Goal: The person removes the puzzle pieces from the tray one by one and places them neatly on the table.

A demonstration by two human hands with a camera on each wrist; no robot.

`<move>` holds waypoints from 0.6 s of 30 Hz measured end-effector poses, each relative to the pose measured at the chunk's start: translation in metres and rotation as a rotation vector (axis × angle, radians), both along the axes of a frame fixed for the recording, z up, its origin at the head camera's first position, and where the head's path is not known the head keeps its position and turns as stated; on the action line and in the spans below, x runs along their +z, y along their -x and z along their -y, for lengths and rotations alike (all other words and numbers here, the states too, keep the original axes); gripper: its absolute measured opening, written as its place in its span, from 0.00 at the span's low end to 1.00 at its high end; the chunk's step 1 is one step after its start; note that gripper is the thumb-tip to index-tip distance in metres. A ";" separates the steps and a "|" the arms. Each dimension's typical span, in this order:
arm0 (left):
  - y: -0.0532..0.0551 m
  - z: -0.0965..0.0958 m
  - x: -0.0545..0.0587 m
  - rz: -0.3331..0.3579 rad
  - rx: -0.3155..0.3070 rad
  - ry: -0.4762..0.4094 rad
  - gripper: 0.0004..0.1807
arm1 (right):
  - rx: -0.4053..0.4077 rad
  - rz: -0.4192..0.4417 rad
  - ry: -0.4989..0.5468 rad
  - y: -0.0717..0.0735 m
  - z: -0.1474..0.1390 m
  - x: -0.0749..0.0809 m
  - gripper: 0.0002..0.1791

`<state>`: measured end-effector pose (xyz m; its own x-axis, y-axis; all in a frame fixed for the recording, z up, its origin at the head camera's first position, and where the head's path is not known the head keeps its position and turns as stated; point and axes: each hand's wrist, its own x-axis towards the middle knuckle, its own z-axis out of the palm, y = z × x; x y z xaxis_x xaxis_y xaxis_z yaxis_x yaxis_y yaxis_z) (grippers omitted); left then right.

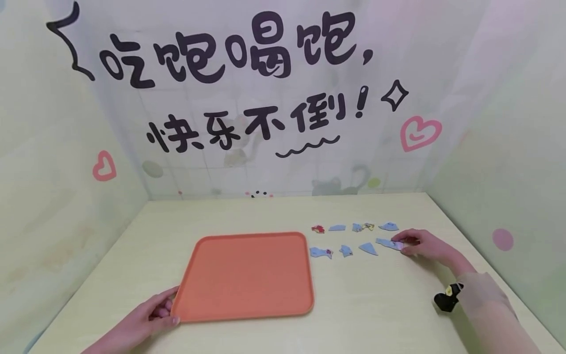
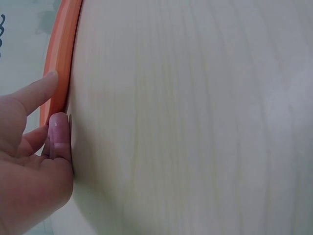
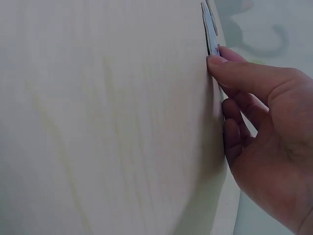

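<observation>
At its front left corner, my left hand (image 1: pixel 148 314) holds the orange tray (image 1: pixel 247 278), thumb by the front edge and fingers along the left side. The left wrist view shows the tray's rim (image 2: pixel 61 58) against the fingers. My right hand (image 1: pixel 426 248) pinches the right end of a flat, light blue puzzle piece (image 1: pixel 386 243) between thumb and forefinger. In the right wrist view, that piece (image 3: pixel 211 34) appears nearly edge-on at the fingertips, low by the tabletop. Its other fingers are curled beneath. A blue triangular piece (image 1: pixel 369 249) lies just left of the held one.
Right of the tray, several irregular pieces lie in two rows, including a red piece (image 1: pixel 318 229) and a blue piece with a red patch (image 1: pixel 321 252). The pale wooden table (image 1: pixel 376 309) meets printed walls at the back and sides. A black device (image 1: pixel 447 298) sits at my right wrist.
</observation>
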<state>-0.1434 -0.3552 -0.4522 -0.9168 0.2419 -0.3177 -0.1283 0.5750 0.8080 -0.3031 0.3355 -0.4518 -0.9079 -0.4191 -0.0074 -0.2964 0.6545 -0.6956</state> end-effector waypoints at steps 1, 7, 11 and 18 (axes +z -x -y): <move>0.000 0.000 0.000 0.001 0.000 0.000 0.46 | 0.002 0.009 0.000 0.001 0.000 0.000 0.20; 0.000 -0.002 -0.001 -0.016 -0.004 0.001 0.47 | 0.002 0.035 0.005 0.003 -0.003 -0.002 0.21; 0.001 -0.001 -0.001 -0.024 -0.012 -0.006 0.47 | 0.003 0.041 0.024 0.003 -0.004 -0.003 0.21; 0.002 0.000 -0.002 -0.036 -0.035 0.006 0.45 | 0.017 0.057 0.040 0.000 -0.009 -0.004 0.21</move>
<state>-0.1452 -0.3549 -0.4539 -0.9188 0.2724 -0.2858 -0.0785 0.5835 0.8083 -0.3034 0.3448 -0.4559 -0.8994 -0.4350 -0.0422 -0.2660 0.6214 -0.7370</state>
